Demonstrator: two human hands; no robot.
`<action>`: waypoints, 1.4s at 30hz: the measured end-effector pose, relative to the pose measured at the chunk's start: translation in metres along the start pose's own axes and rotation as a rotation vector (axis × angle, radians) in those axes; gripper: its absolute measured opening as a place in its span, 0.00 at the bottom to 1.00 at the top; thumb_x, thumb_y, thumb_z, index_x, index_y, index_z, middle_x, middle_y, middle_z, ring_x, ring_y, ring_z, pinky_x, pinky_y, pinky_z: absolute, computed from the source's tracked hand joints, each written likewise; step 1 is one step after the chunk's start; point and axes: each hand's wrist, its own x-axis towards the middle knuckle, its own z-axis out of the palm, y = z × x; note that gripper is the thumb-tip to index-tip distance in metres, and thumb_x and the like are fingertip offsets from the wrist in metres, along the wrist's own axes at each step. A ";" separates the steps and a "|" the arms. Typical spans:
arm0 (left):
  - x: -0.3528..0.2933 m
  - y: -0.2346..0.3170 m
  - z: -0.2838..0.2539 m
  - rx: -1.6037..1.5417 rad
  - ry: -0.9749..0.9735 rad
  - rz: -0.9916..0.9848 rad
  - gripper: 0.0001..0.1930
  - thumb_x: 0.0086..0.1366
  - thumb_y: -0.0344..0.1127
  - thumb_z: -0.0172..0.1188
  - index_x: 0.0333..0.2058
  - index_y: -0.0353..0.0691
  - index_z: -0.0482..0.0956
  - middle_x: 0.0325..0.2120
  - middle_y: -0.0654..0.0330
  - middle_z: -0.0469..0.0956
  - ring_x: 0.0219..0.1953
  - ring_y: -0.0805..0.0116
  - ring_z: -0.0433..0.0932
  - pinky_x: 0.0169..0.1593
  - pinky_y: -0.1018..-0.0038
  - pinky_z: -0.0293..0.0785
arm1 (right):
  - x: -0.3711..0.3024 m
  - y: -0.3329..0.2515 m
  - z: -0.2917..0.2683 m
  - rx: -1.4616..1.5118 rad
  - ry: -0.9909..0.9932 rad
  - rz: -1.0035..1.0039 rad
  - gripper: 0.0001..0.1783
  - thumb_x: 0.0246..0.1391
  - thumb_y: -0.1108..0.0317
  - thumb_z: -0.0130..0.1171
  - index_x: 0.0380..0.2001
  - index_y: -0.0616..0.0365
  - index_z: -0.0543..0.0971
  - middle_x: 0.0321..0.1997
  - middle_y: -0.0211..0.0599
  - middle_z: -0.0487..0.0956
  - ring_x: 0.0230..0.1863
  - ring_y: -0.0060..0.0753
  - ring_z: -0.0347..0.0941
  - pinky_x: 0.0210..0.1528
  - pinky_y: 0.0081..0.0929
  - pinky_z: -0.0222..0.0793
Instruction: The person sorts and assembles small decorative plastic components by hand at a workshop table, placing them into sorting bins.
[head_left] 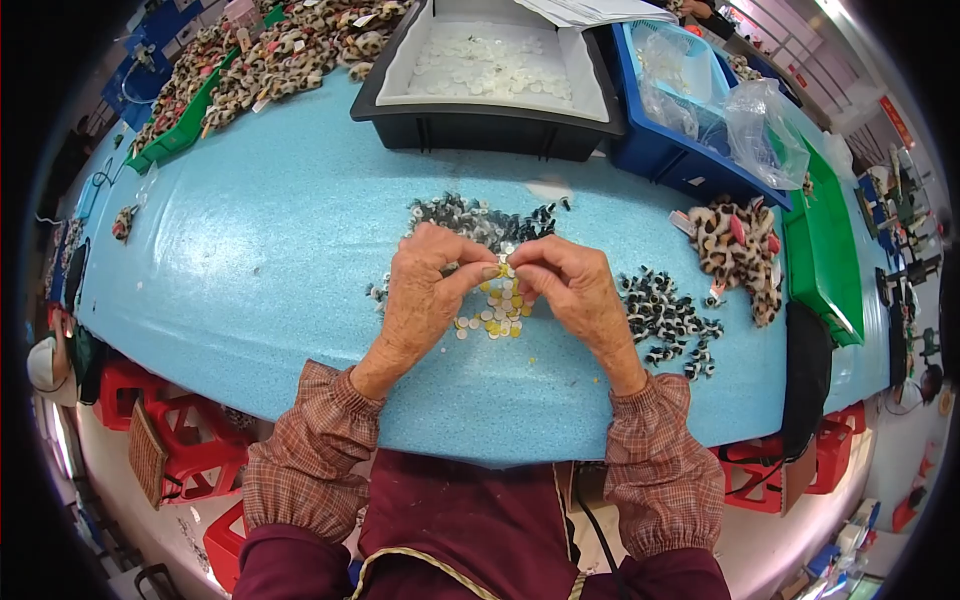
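My left hand [425, 285] and my right hand [578, 290] meet over the middle of the table, thumbs and forefingers pinched almost tip to tip. What they pinch is too small to make out. Just below the fingertips lies a loose patch of small round yellow and white discs [497, 325]. Beyond my hands spreads a pile of small black-and-white pieces [450, 212], partly covered by my fingers. Another heap of black-and-white pieces [665, 318] lies to the right of my right hand.
A black tray [480, 130] with a white liner holds many pale discs at the back. Beside it stands a blue crate [690, 165] with plastic bags. Leopard-print plush pieces [735, 250] lie at right, near a green tray [825, 250]; more plush [290, 60] fills the far left.
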 end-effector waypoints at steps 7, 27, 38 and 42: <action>-0.001 0.003 -0.002 -0.259 -0.086 -0.150 0.07 0.50 0.35 0.66 0.25 0.38 0.83 0.23 0.64 0.79 0.30 0.73 0.71 0.34 0.75 0.68 | -0.002 -0.005 0.007 0.021 -0.037 0.033 0.03 0.52 0.77 0.57 0.31 0.65 0.77 0.25 0.32 0.77 0.25 0.19 0.75 0.26 0.15 0.72; -0.003 0.012 0.008 0.120 0.170 0.374 0.06 0.48 0.26 0.64 0.26 0.41 0.77 0.24 0.64 0.73 0.30 0.66 0.69 0.37 0.69 0.62 | -0.004 -0.014 0.007 0.196 0.012 0.189 0.05 0.53 0.72 0.58 0.26 0.62 0.76 0.20 0.28 0.75 0.20 0.15 0.69 0.20 0.14 0.67; -0.002 0.008 0.005 -0.207 0.003 0.209 0.04 0.51 0.27 0.63 0.27 0.39 0.79 0.22 0.62 0.74 0.27 0.65 0.70 0.32 0.71 0.66 | -0.006 -0.010 0.004 0.217 0.012 0.164 0.08 0.51 0.68 0.59 0.26 0.63 0.77 0.20 0.31 0.76 0.18 0.16 0.69 0.21 0.14 0.66; -0.004 0.008 0.005 -0.209 0.003 0.200 0.04 0.51 0.27 0.63 0.27 0.38 0.78 0.22 0.61 0.73 0.27 0.65 0.70 0.32 0.71 0.66 | -0.007 -0.011 0.006 0.165 0.006 0.139 0.07 0.51 0.70 0.59 0.26 0.63 0.78 0.20 0.31 0.76 0.18 0.16 0.69 0.21 0.14 0.66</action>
